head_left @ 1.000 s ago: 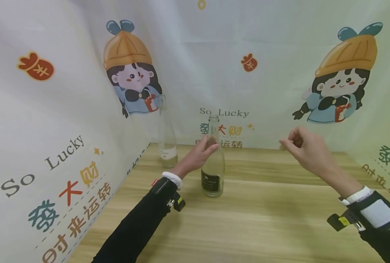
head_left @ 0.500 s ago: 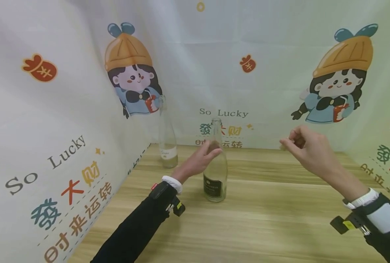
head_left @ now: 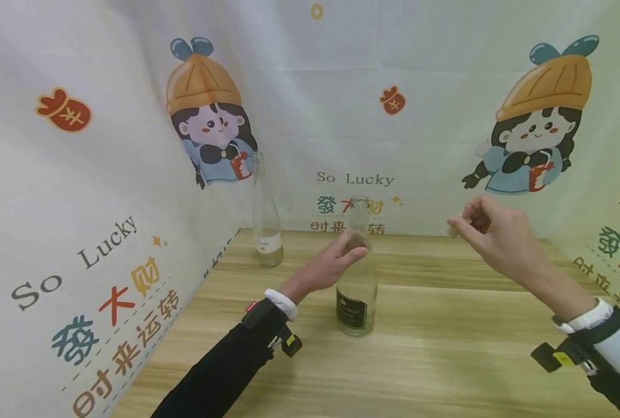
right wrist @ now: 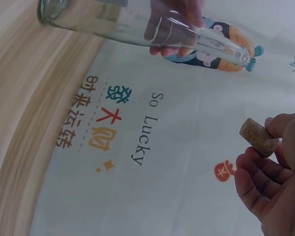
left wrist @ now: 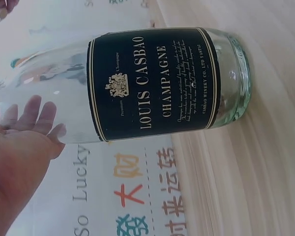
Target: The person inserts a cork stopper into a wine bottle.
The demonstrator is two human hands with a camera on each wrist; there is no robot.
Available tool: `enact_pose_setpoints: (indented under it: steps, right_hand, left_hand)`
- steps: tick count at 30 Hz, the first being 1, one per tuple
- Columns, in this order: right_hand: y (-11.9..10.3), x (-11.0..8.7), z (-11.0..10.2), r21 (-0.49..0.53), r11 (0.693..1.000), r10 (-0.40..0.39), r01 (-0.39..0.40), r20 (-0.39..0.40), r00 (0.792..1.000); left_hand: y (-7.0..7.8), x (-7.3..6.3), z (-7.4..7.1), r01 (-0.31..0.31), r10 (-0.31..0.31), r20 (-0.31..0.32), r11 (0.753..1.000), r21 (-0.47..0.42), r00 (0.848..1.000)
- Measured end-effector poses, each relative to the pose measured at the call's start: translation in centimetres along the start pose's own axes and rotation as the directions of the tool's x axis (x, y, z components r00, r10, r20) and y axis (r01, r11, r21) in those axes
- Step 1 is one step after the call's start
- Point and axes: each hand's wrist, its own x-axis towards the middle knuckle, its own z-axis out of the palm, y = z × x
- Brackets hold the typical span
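Note:
My left hand (head_left: 328, 264) grips a clear glass champagne bottle (head_left: 352, 313) around its shoulder, just under the neck. The bottle is upright, its base at the wooden table top, and its open mouth has nothing in it. A black label (left wrist: 155, 83) reading "Louis Casbao Champagne" fills much of the left wrist view. To the right, raised above the table, my right hand (head_left: 503, 249) pinches a cork (right wrist: 258, 136) between thumb and fingers. In the right wrist view the cork sits apart from the bottle neck, one end pointing out past the fingertips.
A second clear bottle (head_left: 269, 244) with a white label stands at the back left of the wooden table (head_left: 446, 360). Printed cloth (head_left: 425, 151) with cartoon figures and lettering hangs behind the table and along both sides.
My left hand has brought the champagne bottle to the right and nearer to me. The right hand stays almost where it was, still pinching the cork.

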Motion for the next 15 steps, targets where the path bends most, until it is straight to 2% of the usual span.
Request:
enact_pose_setpoints:
  steps: [6,15]
  right_hand:
    - [-0.3,0.1,-0.7,0.003,1.0,-0.024,0.024,-0.01,1.0]
    - [-1.3,0.1,-2.0,-0.014,0.999,-0.053,0.053,-0.028,0.998]
  left_hand:
    - [1.1,-0.2,1.5,-0.042,0.043,0.044,0.999,-0.025,0.998]
    - [2.0,-0.5,3.4,-0.083,0.088,0.087,0.995,-0.058,0.992]
